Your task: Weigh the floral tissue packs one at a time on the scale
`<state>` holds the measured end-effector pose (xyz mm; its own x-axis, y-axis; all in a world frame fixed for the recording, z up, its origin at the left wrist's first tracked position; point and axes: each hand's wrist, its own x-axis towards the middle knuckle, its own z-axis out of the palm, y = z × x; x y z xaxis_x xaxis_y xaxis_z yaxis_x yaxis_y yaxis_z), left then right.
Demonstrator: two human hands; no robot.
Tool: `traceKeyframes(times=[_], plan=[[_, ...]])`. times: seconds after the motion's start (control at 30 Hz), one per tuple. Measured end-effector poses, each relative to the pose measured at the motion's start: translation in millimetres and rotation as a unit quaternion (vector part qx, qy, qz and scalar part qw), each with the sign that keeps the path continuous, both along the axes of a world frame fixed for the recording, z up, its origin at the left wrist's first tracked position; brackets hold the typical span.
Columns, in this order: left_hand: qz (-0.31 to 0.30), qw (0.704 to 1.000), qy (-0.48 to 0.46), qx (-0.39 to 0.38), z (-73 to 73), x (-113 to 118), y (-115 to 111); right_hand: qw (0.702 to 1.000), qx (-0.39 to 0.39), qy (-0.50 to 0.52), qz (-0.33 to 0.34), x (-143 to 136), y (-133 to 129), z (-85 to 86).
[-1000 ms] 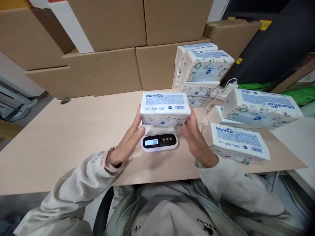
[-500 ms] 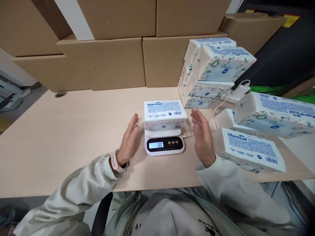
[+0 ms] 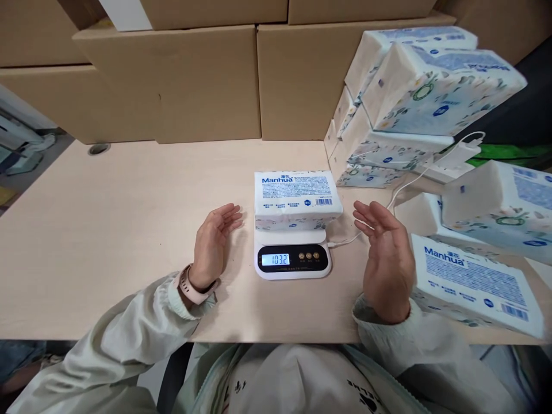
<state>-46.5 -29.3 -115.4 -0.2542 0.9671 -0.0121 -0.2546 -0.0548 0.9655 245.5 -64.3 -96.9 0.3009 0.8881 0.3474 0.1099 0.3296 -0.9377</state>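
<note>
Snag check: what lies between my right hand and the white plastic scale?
A thin white cable and pale wood-toned tabletop lie between your right hand and the scale in the head view.

Tabletop [image 3: 129, 241] open left of scale [image 3: 293, 260]; cable [image 3: 345, 241], stacked packs [image 3: 448, 103] obstruct right.

Brown cardboard boxes [image 3: 207, 86] stacked at far edge of pale tabletop [image 3: 129, 241]. White panel [image 3: 126, 14] among them, upper left. 1 round hole [image 3: 99, 149] in tabletop, far left corner. Far right: white power strip [image 3: 448, 172], 1 white plug [image 3: 461, 153] seated on it. Behind, green material [image 3: 513, 154], blurred, perhaps sheeting; dark surface [image 3: 524, 122] above it. Grey floor [image 3: 57, 154] at left.
</note>
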Motion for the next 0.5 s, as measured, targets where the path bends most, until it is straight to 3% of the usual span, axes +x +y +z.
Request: traceKeyframes(times=[0.5], plan=[[-0.004,1.0,-0.028,0.002,3.5,0.1,0.7,1.0,-0.007,-0.007,0.001,1.1,-0.4,6.5]])
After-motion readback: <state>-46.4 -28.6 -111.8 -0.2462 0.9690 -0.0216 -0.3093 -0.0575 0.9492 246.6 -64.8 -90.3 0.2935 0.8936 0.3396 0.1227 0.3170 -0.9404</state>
